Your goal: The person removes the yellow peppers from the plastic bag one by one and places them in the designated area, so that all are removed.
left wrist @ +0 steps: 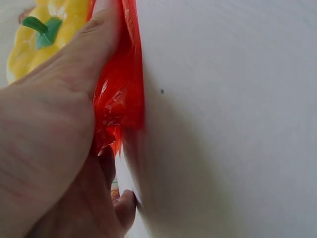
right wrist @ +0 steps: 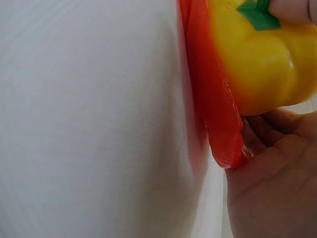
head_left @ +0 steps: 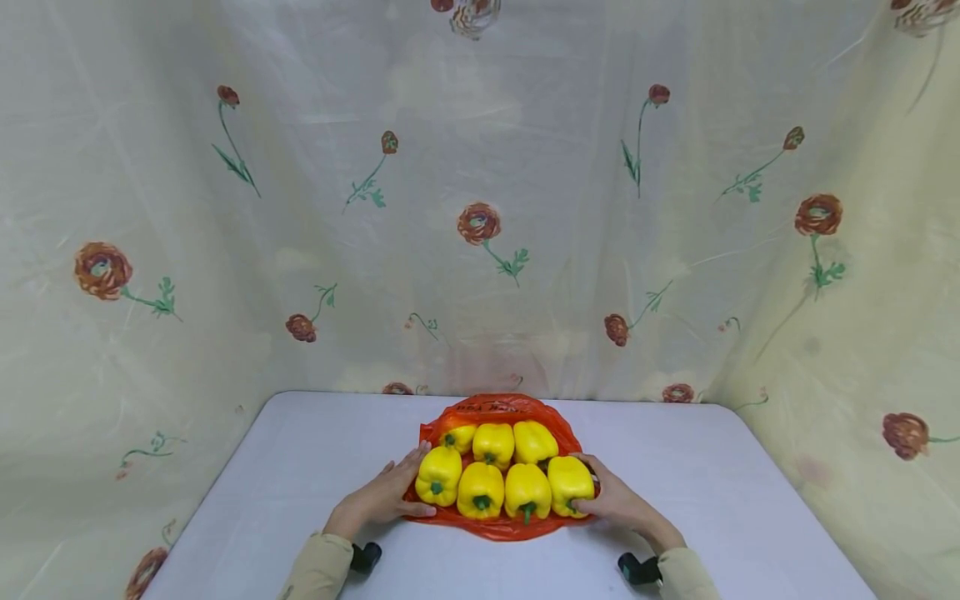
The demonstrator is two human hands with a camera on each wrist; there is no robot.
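Note:
Several yellow bell peppers (head_left: 481, 490) with green stems lie in two rows on a spread red plastic bag (head_left: 498, 530). My left hand (head_left: 384, 497) rests against the bag's left side, fingers extended along it and thumb across its front edge. Close beside that hand is the front-left pepper (head_left: 438, 477). On the other side, my right hand (head_left: 617, 501) holds the front-right pepper (head_left: 570, 483), thumb by its stem and fingers round its outer side. In the right wrist view, this pepper (right wrist: 262, 69) sits against the palm side, with bag plastic (right wrist: 213, 89) beside it.
A white table (head_left: 300, 450) carries the bag near its back edge. Curtain-like sheeting (head_left: 555, 250) printed with red flowers hangs behind and at both sides. A black band piece (head_left: 639, 570) shows at the right wrist, another (head_left: 366, 557) at the left.

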